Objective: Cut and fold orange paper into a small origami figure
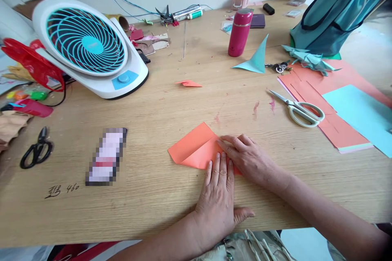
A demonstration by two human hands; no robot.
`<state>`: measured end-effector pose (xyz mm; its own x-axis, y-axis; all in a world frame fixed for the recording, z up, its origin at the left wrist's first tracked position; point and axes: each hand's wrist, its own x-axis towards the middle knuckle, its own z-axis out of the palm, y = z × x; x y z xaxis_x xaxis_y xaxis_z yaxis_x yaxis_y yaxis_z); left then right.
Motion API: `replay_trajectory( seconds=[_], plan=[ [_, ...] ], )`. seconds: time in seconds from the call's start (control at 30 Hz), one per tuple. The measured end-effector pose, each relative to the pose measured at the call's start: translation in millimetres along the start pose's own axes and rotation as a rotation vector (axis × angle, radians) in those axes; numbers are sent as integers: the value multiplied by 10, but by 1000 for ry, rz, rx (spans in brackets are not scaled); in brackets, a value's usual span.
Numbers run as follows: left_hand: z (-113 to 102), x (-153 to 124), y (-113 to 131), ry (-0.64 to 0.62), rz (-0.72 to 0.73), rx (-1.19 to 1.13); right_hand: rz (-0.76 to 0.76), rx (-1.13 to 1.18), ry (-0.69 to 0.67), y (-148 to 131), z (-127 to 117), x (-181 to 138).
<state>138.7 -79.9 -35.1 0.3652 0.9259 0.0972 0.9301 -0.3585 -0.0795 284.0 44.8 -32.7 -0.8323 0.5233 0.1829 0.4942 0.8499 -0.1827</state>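
Observation:
A folded sheet of orange paper (196,147) lies on the table in front of me, with a crease running across it. My left hand (217,200) rests flat on its lower right part, fingers stretched out and thumb apart. From the right, my right hand (254,159) touches the paper's right corner, its fingers bent and pressed together on the edge. Both hands cover that end of the sheet. Farther back is a small folded orange paper piece (189,83).
Scissors with white handles (304,113) lie by stacked coloured paper (364,106) on the right. Behind are a teal folded paper (254,59), a pink flask (240,32) and a bag (327,16). A fan (92,45), black scissors (37,149) and a blurred-out phone-like object (106,157) are left.

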Motion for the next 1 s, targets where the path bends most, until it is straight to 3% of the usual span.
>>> replay_trajectory(
  seconds=[0.3,1.0],
  plan=[
    [-36,-83,-98,-66,-45,-52,-4,3,-23,22,18,-25],
    [7,-397,-319,-40,-200,-26,7,0,-57,13,-12,-17]
  ],
)
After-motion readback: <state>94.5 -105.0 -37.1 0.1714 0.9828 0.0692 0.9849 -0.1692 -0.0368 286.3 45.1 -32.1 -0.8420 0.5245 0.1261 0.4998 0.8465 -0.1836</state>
